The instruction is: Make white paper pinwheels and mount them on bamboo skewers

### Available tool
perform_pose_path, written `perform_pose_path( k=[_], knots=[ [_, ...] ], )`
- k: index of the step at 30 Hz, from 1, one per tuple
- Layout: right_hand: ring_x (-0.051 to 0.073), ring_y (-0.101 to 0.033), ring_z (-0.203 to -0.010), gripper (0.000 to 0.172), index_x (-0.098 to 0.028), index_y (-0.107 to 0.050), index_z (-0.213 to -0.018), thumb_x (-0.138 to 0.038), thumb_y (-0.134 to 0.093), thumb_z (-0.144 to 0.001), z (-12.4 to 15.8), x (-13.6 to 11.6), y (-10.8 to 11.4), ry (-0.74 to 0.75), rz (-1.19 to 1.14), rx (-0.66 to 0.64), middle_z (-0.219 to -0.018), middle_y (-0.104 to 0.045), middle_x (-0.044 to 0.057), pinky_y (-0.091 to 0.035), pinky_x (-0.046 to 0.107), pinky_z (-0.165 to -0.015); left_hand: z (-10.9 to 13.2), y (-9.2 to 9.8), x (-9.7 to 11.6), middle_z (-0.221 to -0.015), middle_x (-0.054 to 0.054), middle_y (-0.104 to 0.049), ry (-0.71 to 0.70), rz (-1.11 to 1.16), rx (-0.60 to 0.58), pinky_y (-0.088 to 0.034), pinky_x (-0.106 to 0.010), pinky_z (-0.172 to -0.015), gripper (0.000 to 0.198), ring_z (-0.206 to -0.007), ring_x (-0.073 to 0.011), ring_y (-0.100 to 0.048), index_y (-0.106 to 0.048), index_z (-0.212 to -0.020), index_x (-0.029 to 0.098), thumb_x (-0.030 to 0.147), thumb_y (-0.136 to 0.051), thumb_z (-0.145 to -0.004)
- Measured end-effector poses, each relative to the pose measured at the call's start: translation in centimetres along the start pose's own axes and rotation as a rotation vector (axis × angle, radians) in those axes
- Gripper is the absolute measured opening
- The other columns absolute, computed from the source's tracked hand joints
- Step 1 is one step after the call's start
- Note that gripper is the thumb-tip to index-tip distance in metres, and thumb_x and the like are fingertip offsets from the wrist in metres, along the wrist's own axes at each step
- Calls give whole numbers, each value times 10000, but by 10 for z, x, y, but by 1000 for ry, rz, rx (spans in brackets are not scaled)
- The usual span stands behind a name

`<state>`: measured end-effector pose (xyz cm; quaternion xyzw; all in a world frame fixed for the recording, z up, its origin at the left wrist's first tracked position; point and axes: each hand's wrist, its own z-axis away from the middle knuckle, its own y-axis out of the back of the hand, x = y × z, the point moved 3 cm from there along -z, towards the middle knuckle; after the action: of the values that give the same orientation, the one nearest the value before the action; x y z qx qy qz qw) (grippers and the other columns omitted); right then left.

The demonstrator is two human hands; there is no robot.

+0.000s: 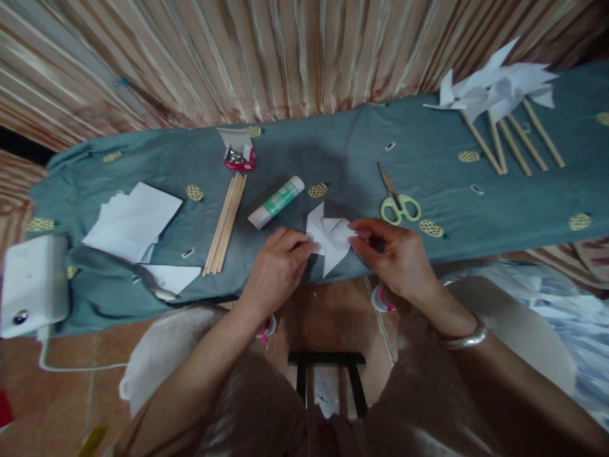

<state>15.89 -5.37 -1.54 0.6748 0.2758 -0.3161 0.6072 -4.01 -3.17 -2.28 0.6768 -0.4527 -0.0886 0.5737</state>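
Observation:
A white folded paper pinwheel [329, 240] lies near the front edge of the blue-grey cloth-covered board [333, 152]. My left hand [278, 266] pinches its left side with fingers closed. My right hand [392, 254] pinches its right edge, fingers pressed together; a metal bangle sits on that wrist. A glue stick [276, 202] with a green label lies just behind the pinwheel. Green-handled scissors [398, 202] lie right of it.
A bundle of wooden sticks [225, 222] and a red box of pins [239, 155] lie to the left, with loose white paper sheets [133, 222] farther left. Finished pinwheels on sticks [499, 95] rest at the far right. A white box [31, 282] sits at the left end.

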Motion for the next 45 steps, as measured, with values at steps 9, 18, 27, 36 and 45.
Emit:
perform_pose_path(
  k=[9, 18, 27, 36, 45],
  knots=[
    [165, -655, -643, 170, -189, -728, -911, -283, -634, -806, 11, 3, 3, -14, -76, -146, -732, -718, 28, -499, 283, -609, -7, -3, -4, -966, -76, -671, -4, -36, 24, -497, -365, -809, 209, -905, -202, -554, -691, -1019, 165, 115, -526, -903],
    [197, -711, -794, 186, -197, -724, -963, -236, -615, -819, 18, 6, 4, 17, -129, -223, -886, -758, 50, -559, 320, -737, -11, -6, -4, -985, -79, -674, -4, -18, 21, -506, -371, -815, 251, -917, -208, -560, -697, -1039, 169, 83, -519, -883],
    [189, -698, -735, 208, -187, -708, -1005, -253, -596, -842, 19, -2, 7, 101, -59, -161, -821, -741, 44, -560, 317, -719, -11, -7, -6, -1042, -79, -670, 8, 11, 19, -510, -386, -838, 260, -939, -205, -573, -681, -1071, 173, 93, -514, -889],
    [217, -668, -815, 190, -189, -702, -978, -207, -526, -908, 19, -4, 8, 301, 118, -87, -880, -740, 60, -530, 368, -769, -9, -3, 0, -1056, -89, -667, -10, -12, 34, -499, -389, -833, 256, -948, -218, -566, -662, -1074, 149, 74, -522, -872],
    [262, -612, -1058, 98, -245, -695, -882, -225, -599, -875, 15, -7, 4, 338, 100, 19, -1163, -659, 73, -498, 476, -930, -7, -7, 6, -1083, -78, -653, 15, 53, -18, -476, -385, -857, 239, -1008, -213, -553, -665, -1062, 173, 108, -489, -914]
  ],
)
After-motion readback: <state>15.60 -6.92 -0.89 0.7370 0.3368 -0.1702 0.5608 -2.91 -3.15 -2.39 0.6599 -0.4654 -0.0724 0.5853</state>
